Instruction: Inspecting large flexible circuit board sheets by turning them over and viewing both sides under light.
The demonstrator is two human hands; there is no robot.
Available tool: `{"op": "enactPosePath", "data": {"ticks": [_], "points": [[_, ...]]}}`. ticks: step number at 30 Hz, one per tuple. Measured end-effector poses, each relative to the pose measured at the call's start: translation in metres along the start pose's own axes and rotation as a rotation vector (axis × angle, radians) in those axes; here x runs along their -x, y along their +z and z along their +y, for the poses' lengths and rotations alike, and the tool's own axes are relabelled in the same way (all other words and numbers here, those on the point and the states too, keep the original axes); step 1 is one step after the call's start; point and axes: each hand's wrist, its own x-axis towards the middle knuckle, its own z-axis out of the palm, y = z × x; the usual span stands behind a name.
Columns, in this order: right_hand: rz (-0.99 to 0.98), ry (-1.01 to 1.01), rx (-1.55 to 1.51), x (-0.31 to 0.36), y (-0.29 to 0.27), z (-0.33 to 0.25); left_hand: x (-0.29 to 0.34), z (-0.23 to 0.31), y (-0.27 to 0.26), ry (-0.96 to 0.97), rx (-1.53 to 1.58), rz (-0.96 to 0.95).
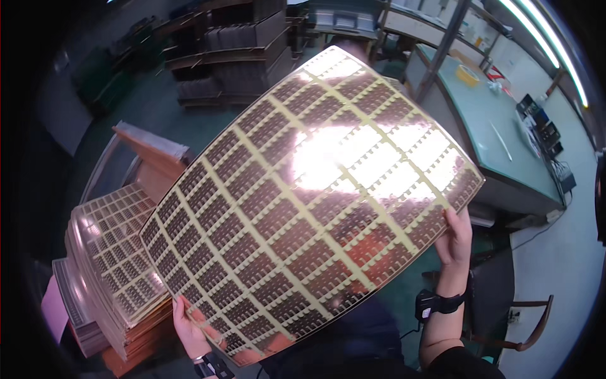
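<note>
Long green-topped workbench stands to the right of the large, glossy copper-coloured rectangular sheet with a yellow grid, which is held up, tilted, between both hands. Left hand grips the sheet's lower-left edge; right hand grips near its right corner. A thick stack of similarly patterned sheets lies left of the held sheet. Beyond that sheet, dark tiered stacks appear to be flat panels, though dimness prevents certainty.
</note>
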Motion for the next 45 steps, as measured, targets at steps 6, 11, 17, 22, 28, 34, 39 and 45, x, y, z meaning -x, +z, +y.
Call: {"op": "enactPosePath", "data": {"ticks": [6, 11, 17, 22, 28, 34, 39, 45], "points": [[-0.003, 0.009, 0.011, 0.006, 0.0, -0.005, 0.013, -0.004, 0.021, -0.109, -0.167, -0.038], [-0.022, 0.026, 0.017, 0.007, 0.0, -0.008, 0.007, -0.005, 0.015, -0.061, -0.247, 0.05], [-0.053, 0.04, 0.027, 0.007, -0.002, -0.01, 0.036, 0.002, 0.047, -0.094, -0.533, 0.073], [-0.026, 0.041, -0.004, 0.006, -0.004, -0.001, 0.015, -0.006, 0.02, -0.119, -0.181, 0.022], [0.096, 0.056, -0.269, -0.001, -0.033, 0.016, -0.005, -0.004, -0.01, -0.008, 0.035, -0.002], [0.421, 0.035, -0.182, -0.011, -0.028, 0.037, 0.002, 0.01, -0.011, -0.139, 0.197, -0.144], [0.347, 0.094, -0.228, -0.026, -0.08, 0.067, 0.029, 0.017, -0.02, -0.121, 0.203, -0.551], [0.408, 0.161, -0.151, -0.043, -0.086, 0.087, 0.068, 0.017, 0.003, 0.001, 0.052, -0.475]]}}
